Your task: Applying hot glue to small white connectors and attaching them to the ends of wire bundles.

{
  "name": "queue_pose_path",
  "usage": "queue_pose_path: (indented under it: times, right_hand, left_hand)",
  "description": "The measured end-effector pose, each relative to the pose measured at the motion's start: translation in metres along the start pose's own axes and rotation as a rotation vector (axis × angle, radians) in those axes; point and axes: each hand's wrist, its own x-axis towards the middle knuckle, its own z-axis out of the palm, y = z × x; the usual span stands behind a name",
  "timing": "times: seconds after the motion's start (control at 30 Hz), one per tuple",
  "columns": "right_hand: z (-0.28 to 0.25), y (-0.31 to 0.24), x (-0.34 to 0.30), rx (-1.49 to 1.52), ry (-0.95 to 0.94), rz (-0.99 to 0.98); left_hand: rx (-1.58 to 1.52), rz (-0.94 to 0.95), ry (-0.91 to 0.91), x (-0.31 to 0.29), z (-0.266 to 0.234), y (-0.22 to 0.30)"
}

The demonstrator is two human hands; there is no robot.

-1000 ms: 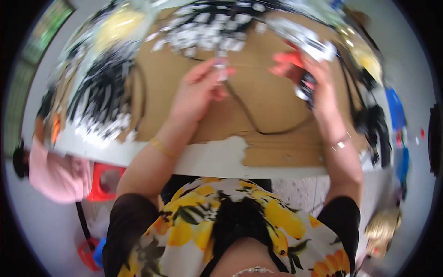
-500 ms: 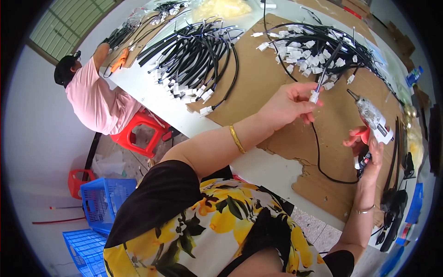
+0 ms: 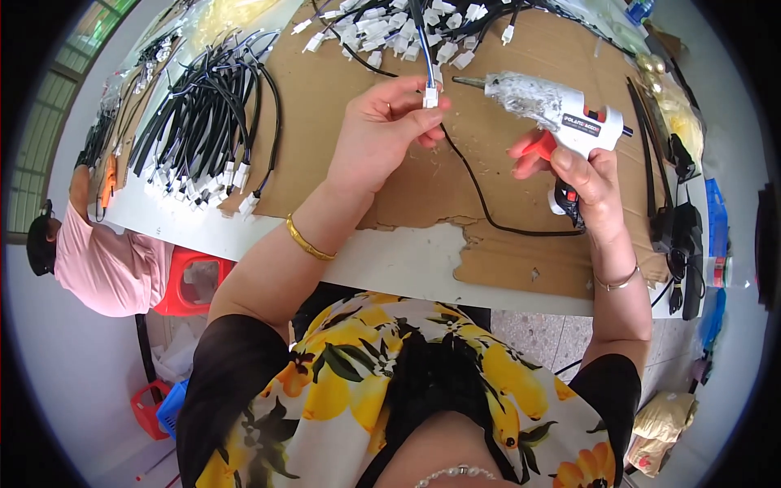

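Note:
My left hand (image 3: 376, 138) pinches a white plastic connector (image 3: 430, 98) between thumb and fingers. Blue and white wires run up from it into a black sleeve (image 3: 417, 13). In my right hand (image 3: 598, 191) is a hot glue gun (image 3: 529, 98), white with a clouded, glue-smeared front and a red trigger (image 3: 540, 145). My fingers wrap its handle, with fingertips close to the trigger. The nozzle (image 3: 469, 81) points left, just right of the connector and apart from it. A black cord (image 3: 480, 199) loops over the cardboard below.
Cardboard (image 3: 325, 106) covers much of the white table (image 3: 382, 260). A pile of white-ended cables (image 3: 382, 32) lies at the back; a black cable bundle (image 3: 203, 122) lies left. A co-worker in pink (image 3: 110, 272) sits far left near an orange tool (image 3: 108, 180). Black adapters (image 3: 687, 244) lie right.
The glue gun has come left and turned level, its nozzle now near the connector. My left hand still holds the connector. The whole view has swung, shifting the table and co-worker leftward.

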Motion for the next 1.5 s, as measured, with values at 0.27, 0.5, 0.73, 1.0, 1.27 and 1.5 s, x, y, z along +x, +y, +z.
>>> queue_pose_path:
  times: [0.27, 0.5, 0.73, 1.0, 1.27, 1.5]
  right_hand:
    - [0.0096, -0.0013, -0.0049, -0.047, 0.014, -0.011]
    - [0.0102, -0.0022, -0.0055, -0.171, 0.024, -0.029]
    - [0.0089, -0.0018, -0.0048, -0.142, 0.027, -0.027]
    - [0.0077, 0.0015, -0.004, -0.153, 0.024, -0.025]
    - [0.0068, 0.0024, -0.0039, -0.192, 0.016, -0.02]
    - [0.0073, 0.0008, -0.0039, -0.228, 0.023, 0.0]
  left_hand:
    - [0.185, 0.092, 0.084, -0.0049, 0.0052, 0.0013]
    - [0.182, 0.126, 0.044, -0.003, 0.0028, -0.002]
    - [0.119, 0.084, -0.053, -0.002, 0.0006, -0.0019]
    - [0.058, 0.016, -0.136, -0.0036, 0.0026, -0.001]
    - [0.052, 0.004, -0.144, -0.0023, 0.002, -0.002]
    - [0.082, 0.001, -0.141, -0.0032, 0.0026, -0.0016]
